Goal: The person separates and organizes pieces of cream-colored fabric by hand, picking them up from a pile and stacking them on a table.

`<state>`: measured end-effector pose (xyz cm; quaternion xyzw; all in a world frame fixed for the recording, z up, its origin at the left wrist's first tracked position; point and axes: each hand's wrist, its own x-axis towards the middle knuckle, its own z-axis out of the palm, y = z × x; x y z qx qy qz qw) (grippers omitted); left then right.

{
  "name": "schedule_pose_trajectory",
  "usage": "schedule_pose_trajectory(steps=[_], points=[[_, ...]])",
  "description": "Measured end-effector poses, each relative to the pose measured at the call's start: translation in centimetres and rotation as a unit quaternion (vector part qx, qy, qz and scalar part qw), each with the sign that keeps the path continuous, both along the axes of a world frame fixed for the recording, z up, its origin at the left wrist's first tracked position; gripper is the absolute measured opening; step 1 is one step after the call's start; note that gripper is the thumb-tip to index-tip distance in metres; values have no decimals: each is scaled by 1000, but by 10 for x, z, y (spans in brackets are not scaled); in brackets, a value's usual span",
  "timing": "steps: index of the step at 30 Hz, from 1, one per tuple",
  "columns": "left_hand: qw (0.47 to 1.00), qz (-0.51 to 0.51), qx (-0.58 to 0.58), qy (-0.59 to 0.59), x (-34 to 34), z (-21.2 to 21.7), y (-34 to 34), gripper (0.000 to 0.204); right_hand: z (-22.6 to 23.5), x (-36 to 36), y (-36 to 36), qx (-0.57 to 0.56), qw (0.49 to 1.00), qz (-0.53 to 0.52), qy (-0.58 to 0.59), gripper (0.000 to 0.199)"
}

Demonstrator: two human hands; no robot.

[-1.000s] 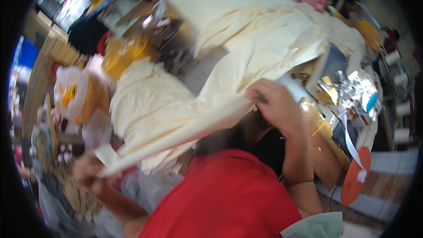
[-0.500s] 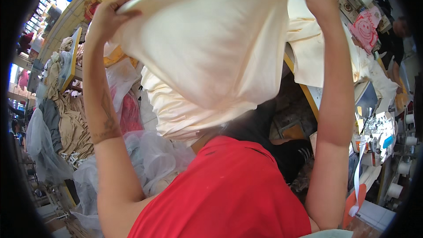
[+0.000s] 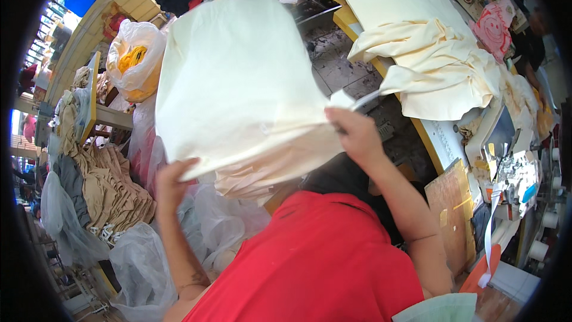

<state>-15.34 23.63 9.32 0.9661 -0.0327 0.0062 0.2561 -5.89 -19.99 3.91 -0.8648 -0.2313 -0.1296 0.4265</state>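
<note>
A wide piece of cream fabric [image 3: 238, 77] is spread out in front of me, its far end reaching away over my lap. My left hand [image 3: 174, 183] is closed on its near left corner. At the near right corner my right hand [image 3: 356, 134] pinches the edge, with a pale strip sticking out beside it. Beneath the piece, a folded stack of cream cloth [image 3: 253, 182] shows, mostly covered. To the right, more crumpled cream fabric [image 3: 435, 65] lies on the sewing table [image 3: 438, 143], apart from my hands.
A sewing machine [image 3: 506, 167] stands at the right. On the left are a white plastic bag with yellow cloth [image 3: 136, 59], a heap of tan garments [image 3: 107, 185] and clear plastic bags [image 3: 143, 268]. A brown board [image 3: 450, 214] leans near my right arm.
Both hands have come down and toward me from a raised position, bringing the near edge of the fabric with them. The piece now lies flatter, and the table at right is uncovered to view.
</note>
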Motion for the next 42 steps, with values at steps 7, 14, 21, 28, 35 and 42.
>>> schedule_pose_trajectory(steps=[7,14,21,28,35,42], points=[[966,-106,85,219,-11,-137,-56,36,-115,-51,-31,-133,989,27,57,39],[932,-159,-310,103,135,-110,-219,27,-27,-69,-27,-65,982,-122,131,23],[808,-315,-421,265,167,-110,-302,26,-32,-85,-55,0,947,-233,220,31],[760,-358,-441,316,163,-57,-293,50,-22,-54,-37,-141,966,-212,-40,15],[762,-325,-426,364,160,-40,-295,51,-21,-47,-37,-175,961,-211,-31,16],[838,-232,-468,157,159,-78,-333,31,51,-48,-103,-46,916,-397,-23,26]])
